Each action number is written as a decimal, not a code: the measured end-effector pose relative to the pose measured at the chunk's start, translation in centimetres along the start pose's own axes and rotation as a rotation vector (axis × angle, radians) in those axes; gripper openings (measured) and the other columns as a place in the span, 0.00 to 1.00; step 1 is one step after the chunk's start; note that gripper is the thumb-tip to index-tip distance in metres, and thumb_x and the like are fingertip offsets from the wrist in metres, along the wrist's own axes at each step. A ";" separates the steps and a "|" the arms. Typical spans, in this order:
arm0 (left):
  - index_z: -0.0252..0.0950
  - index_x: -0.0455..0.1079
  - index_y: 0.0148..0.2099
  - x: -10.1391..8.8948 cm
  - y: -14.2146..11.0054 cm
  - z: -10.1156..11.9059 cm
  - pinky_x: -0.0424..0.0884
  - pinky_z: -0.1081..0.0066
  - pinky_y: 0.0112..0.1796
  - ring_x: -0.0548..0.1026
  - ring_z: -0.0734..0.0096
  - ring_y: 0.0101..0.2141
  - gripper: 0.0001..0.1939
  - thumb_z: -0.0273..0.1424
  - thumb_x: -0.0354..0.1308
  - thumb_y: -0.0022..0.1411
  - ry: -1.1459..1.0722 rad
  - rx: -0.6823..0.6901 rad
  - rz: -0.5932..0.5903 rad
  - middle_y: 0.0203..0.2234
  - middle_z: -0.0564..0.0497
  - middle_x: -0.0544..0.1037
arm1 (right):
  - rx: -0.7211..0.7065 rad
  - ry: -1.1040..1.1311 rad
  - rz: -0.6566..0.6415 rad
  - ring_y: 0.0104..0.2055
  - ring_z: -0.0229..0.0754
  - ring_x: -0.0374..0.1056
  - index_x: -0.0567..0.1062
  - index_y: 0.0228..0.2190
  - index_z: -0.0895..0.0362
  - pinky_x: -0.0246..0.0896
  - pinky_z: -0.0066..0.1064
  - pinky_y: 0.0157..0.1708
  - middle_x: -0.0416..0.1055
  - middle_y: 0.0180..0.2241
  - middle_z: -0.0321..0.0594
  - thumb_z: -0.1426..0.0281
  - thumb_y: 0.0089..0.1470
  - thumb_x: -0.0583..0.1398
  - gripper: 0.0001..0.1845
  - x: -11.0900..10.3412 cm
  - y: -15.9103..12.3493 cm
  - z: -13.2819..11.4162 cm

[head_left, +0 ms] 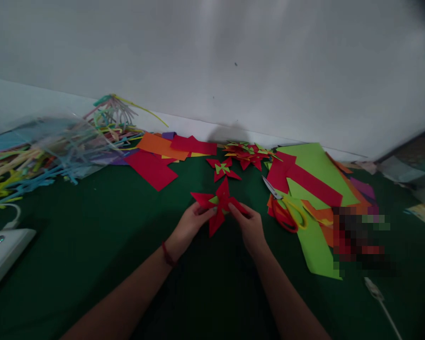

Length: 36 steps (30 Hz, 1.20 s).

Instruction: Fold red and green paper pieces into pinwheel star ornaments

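A red paper pinwheel star with a small green centre is held just above the green table. My left hand, a dark red band at its wrist, pinches its left side with the thumb near the centre. On the opposite side my right hand grips it, thumb and fingers closed on a red point. My fingers partly cover the green centre. Just beyond it lies a similar red star with a green middle. Behind that, several red and green paper stars are piled together.
Scissors with red and yellow handles lie right of my hands, on green paper sheets. Red paper and orange paper lie at the back left. Pipe cleaners in plastic and a white device are further left. A white cable lies right.
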<state>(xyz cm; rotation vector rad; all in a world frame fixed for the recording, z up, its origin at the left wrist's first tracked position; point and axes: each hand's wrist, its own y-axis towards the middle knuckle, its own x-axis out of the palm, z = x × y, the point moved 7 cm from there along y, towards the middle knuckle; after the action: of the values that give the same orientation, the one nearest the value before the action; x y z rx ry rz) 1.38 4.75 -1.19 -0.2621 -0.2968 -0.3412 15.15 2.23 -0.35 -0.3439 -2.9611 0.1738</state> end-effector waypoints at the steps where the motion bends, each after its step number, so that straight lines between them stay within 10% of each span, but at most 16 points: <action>1: 0.31 0.65 0.46 0.3 -0.3 -0.3 0.67 0.62 0.42 0.70 0.58 0.44 0.18 0.32 0.57 0.53 -0.019 -0.038 -0.008 0.43 0.40 0.72 | 0.002 -0.007 -0.031 0.37 0.44 0.69 0.75 0.32 0.57 0.63 0.37 0.39 0.74 0.33 0.40 0.62 0.43 0.61 0.14 0.4 -0.2 -0.1; 11: 0.32 0.68 0.40 -1.3 -0.4 0.0 0.71 0.65 0.35 0.75 0.64 0.35 0.12 0.33 0.57 0.54 -0.190 -0.016 0.118 0.35 0.46 0.77 | -0.169 -0.263 0.097 0.26 0.37 0.63 0.75 0.26 0.56 0.60 0.29 0.28 0.69 0.26 0.37 0.60 0.51 0.55 0.14 -3.8 0.4 -1.3; 23: 0.35 0.72 0.35 0.0 -1.1 0.3 0.68 0.64 0.40 0.74 0.63 0.38 0.09 0.35 0.57 0.52 0.251 0.030 0.050 0.35 0.48 0.77 | -0.080 -0.363 -0.178 0.25 0.37 0.65 0.74 0.26 0.55 0.58 0.26 0.25 0.69 0.22 0.34 0.60 0.52 0.54 0.14 -0.5 -0.9 -1.4; 36: 0.39 0.73 0.33 -0.8 -1.2 1.9 0.67 0.66 0.39 0.73 0.64 0.36 0.07 0.34 0.57 0.52 0.554 0.217 0.179 0.32 0.50 0.77 | -0.257 -0.425 0.017 0.26 0.37 0.65 0.73 0.33 0.53 0.62 0.30 0.28 0.69 0.26 0.35 0.64 0.49 0.58 0.08 -1.7 -0.8 -2.5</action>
<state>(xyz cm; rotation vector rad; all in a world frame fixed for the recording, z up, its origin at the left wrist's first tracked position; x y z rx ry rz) -0.20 4.46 0.51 0.0256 0.2349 -0.1908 17.00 1.29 1.98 -0.4082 -3.4103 -0.1562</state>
